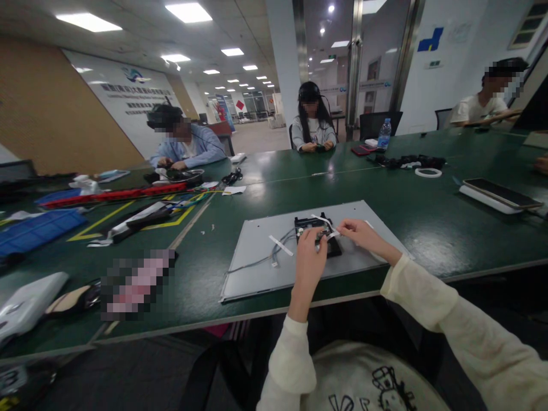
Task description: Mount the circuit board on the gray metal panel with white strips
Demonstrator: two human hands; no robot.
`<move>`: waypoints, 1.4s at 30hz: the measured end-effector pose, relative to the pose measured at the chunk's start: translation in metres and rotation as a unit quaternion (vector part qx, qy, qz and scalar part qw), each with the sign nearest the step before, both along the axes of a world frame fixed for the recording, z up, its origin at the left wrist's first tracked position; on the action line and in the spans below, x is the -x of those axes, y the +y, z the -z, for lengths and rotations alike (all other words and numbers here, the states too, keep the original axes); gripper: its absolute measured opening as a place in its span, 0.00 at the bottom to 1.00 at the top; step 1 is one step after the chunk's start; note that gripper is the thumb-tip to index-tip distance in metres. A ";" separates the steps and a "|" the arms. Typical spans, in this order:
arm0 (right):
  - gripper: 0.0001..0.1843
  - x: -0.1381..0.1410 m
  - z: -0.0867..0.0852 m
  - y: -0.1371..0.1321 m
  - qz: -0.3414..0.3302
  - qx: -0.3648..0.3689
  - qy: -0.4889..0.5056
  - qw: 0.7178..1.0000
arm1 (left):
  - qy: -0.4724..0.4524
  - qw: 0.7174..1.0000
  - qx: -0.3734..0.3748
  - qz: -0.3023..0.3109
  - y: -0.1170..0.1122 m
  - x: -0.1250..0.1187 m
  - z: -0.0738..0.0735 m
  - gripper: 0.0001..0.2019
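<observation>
We've got our left hand (310, 244) half curled over the black box (334, 249), can't tell if it's gripping anything, and our right hand (358, 235) pinching a white strip (332, 235). The box sits on a grey panel (253, 244) on the green bench (274, 191), water bottle (384, 135) way past it.

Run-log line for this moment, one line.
left hand: at black part | right hand: pinching white strip | black part: on panel | panel: on table

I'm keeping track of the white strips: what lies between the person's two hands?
In the head view, a white strip shows between the left hand and right hand, against the black part.
</observation>
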State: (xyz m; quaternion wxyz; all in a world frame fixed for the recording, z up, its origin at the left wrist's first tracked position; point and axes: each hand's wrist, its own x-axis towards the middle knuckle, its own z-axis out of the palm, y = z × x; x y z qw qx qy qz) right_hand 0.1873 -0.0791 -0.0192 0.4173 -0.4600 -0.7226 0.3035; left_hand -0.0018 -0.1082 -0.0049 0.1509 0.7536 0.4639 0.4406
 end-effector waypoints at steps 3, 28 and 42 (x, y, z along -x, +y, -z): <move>0.19 0.003 -0.008 -0.006 -0.033 0.011 0.053 0.998 | -0.052 0.998 0.040 0.022 0.004 -0.005 -0.004 0.12; 0.16 0.002 0.005 -0.011 0.086 -0.098 -0.109 0.985 | -0.012 0.991 0.133 -0.012 0.006 -0.006 0.006 0.10; 0.16 0.001 0.008 -0.011 0.124 -0.089 -0.182 0.971 | 0.136 0.977 0.123 -0.111 0.000 -0.018 0.003 0.10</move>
